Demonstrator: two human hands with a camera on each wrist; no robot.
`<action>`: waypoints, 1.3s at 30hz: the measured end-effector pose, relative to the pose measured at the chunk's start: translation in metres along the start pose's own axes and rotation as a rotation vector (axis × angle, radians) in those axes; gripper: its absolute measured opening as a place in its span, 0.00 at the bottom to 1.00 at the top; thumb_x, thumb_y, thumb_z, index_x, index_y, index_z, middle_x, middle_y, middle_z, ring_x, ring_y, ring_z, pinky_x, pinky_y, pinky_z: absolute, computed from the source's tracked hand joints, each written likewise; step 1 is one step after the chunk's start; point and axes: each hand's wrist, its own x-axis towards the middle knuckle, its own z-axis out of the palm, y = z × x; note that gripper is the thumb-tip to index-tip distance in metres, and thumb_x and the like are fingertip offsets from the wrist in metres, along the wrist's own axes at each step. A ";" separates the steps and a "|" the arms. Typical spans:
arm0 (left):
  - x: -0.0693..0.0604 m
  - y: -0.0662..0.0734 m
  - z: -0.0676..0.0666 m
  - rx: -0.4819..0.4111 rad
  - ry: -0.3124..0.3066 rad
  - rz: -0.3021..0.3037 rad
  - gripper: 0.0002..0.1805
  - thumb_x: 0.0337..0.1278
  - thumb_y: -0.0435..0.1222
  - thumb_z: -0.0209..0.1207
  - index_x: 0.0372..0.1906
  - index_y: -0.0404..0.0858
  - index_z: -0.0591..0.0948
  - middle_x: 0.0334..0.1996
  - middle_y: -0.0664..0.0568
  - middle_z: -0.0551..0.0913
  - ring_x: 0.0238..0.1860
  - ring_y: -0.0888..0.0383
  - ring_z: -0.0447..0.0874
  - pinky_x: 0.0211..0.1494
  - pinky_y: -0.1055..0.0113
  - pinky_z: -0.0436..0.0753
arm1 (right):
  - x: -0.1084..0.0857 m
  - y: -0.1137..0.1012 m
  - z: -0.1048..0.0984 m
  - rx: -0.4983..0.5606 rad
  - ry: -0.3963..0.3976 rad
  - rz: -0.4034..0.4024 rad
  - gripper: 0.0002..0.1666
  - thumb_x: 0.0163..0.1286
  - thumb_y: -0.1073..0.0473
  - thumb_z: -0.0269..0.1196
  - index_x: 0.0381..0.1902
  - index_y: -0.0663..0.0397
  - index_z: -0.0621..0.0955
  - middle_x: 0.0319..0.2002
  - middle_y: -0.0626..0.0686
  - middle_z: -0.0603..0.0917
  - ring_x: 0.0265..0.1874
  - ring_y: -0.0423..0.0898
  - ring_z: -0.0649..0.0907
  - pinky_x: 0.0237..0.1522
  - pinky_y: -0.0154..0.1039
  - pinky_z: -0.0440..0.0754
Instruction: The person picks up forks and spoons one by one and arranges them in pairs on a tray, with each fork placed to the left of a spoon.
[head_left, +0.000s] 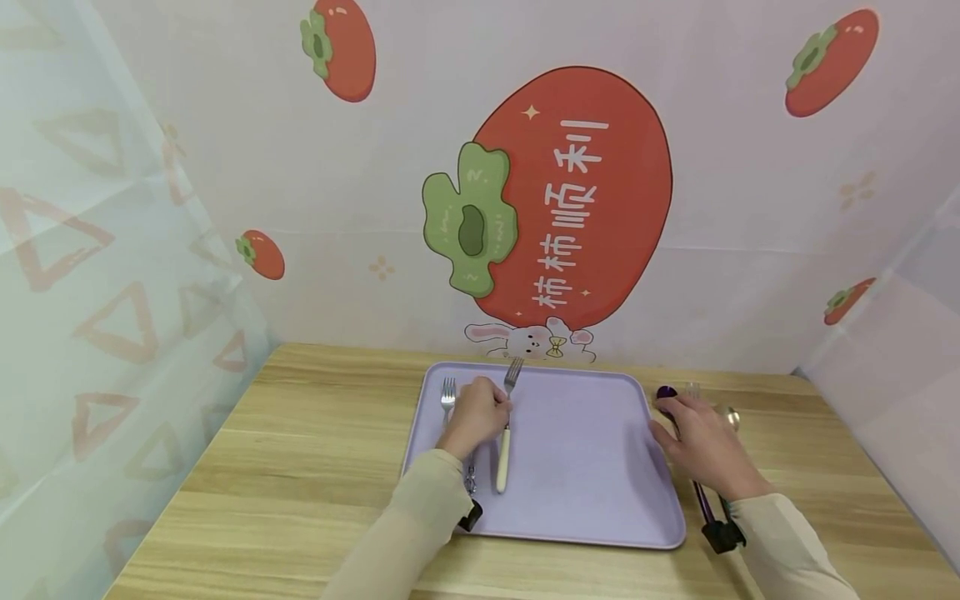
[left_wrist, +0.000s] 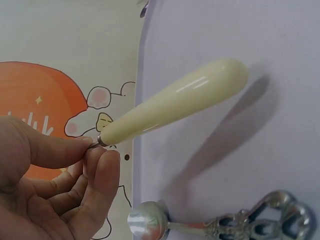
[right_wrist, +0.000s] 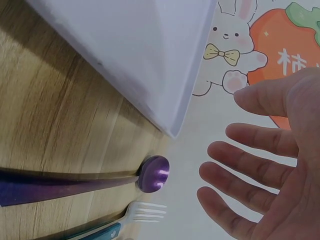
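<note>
My left hand [head_left: 477,412] pinches a fork with a cream handle [head_left: 503,462] at its metal neck, above the left part of a lilac tray [head_left: 592,467]. In the left wrist view the cream handle [left_wrist: 185,100] casts a shadow on the tray. A spoon with an ornate openwork handle [left_wrist: 240,225] lies beneath that hand, and another fork [head_left: 448,392] is just left of it. Over the cutlery right of the tray hovers my right hand [head_left: 701,442], its fingers spread and holding nothing. Near it are a purple spoon [right_wrist: 154,174] and a fork with a teal handle [right_wrist: 145,212].
A gold-toned spoon [head_left: 729,417] lies at the far right, partly hidden by the right hand. The wooden table [head_left: 300,467] meets a backdrop [head_left: 360,317] printed with persimmons and a rabbit behind the tray.
</note>
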 end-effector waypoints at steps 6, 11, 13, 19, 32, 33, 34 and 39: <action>0.001 0.001 0.006 -0.013 -0.016 -0.025 0.06 0.61 0.29 0.65 0.28 0.34 0.84 0.23 0.50 0.82 0.22 0.57 0.78 0.24 0.66 0.78 | 0.002 -0.002 0.000 0.000 -0.023 0.007 0.22 0.68 0.59 0.68 0.54 0.69 0.82 0.52 0.72 0.81 0.51 0.72 0.80 0.50 0.69 0.76; 0.002 0.002 0.009 -0.006 -0.020 -0.035 0.07 0.61 0.30 0.66 0.27 0.35 0.84 0.24 0.51 0.81 0.23 0.56 0.78 0.26 0.65 0.78 | 0.002 -0.003 0.000 0.001 -0.026 0.009 0.21 0.68 0.60 0.68 0.54 0.69 0.82 0.53 0.72 0.81 0.52 0.73 0.79 0.52 0.69 0.75; 0.003 0.002 0.010 -0.007 -0.025 -0.042 0.08 0.62 0.30 0.66 0.27 0.35 0.84 0.23 0.51 0.81 0.23 0.56 0.78 0.25 0.66 0.78 | 0.002 -0.003 0.000 -0.001 -0.025 0.010 0.21 0.68 0.59 0.68 0.54 0.69 0.82 0.53 0.72 0.81 0.53 0.73 0.79 0.53 0.69 0.75; 0.005 0.002 0.013 0.010 -0.032 -0.063 0.08 0.61 0.31 0.66 0.26 0.35 0.84 0.24 0.50 0.81 0.25 0.56 0.78 0.28 0.65 0.77 | 0.002 -0.004 0.001 0.000 -0.024 0.008 0.21 0.68 0.59 0.68 0.53 0.68 0.82 0.52 0.71 0.82 0.52 0.72 0.80 0.52 0.69 0.75; 0.009 0.004 0.023 0.051 -0.056 -0.121 0.15 0.60 0.31 0.66 0.18 0.39 0.78 0.13 0.53 0.79 0.22 0.55 0.78 0.29 0.65 0.74 | 0.002 -0.003 0.002 -0.003 -0.011 -0.008 0.20 0.68 0.59 0.67 0.52 0.68 0.82 0.52 0.71 0.82 0.52 0.72 0.80 0.53 0.68 0.75; 0.010 0.004 0.023 0.064 -0.054 -0.131 0.15 0.59 0.31 0.66 0.19 0.39 0.77 0.13 0.53 0.79 0.23 0.54 0.78 0.30 0.64 0.74 | 0.002 -0.003 0.002 -0.003 -0.012 -0.007 0.20 0.68 0.59 0.67 0.52 0.68 0.82 0.52 0.71 0.82 0.52 0.72 0.80 0.52 0.68 0.76; 0.011 0.004 0.024 0.075 -0.054 -0.144 0.14 0.59 0.31 0.66 0.19 0.39 0.77 0.14 0.52 0.79 0.25 0.53 0.77 0.32 0.63 0.74 | 0.002 -0.003 0.002 -0.002 -0.012 -0.006 0.20 0.68 0.59 0.67 0.52 0.67 0.82 0.52 0.71 0.82 0.52 0.71 0.80 0.52 0.68 0.76; 0.014 0.004 0.027 0.094 -0.070 -0.211 0.10 0.56 0.30 0.66 0.24 0.34 0.77 0.18 0.48 0.79 0.28 0.49 0.78 0.33 0.62 0.78 | 0.002 -0.004 0.002 -0.007 -0.012 -0.008 0.20 0.68 0.59 0.68 0.52 0.67 0.82 0.51 0.70 0.82 0.50 0.70 0.81 0.50 0.67 0.77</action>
